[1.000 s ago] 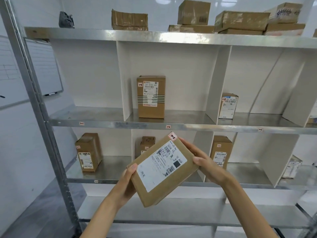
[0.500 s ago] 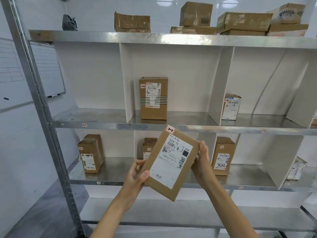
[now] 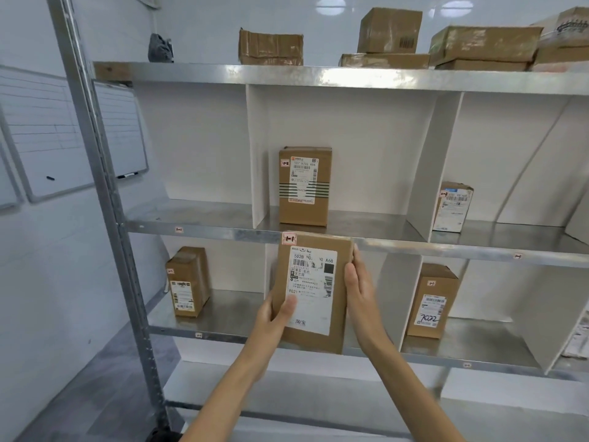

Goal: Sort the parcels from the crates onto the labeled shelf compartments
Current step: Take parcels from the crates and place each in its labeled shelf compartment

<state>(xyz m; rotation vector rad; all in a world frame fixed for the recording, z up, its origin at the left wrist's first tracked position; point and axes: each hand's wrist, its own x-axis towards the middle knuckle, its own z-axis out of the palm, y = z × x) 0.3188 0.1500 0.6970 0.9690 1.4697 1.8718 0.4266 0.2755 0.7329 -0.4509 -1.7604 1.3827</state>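
I hold a flat brown parcel upright in front of the metal shelf, its white shipping label facing me and a small red "1-1" sticker at its top left corner. My left hand grips its lower left edge, thumb on the label. My right hand presses flat against its right side. The parcel's top reaches the middle shelf edge, where a "1-1" tag marks the empty left compartment.
Parcels stand in other compartments: one in the upper middle, one upper right, one lower left, one lower right. Several boxes lie on top. A steel upright and a whiteboard are at left.
The parcel turned from tilted to upright and rose toward the middle shelf edge. My right hand moved from its top corner to its right side; the view came closer.
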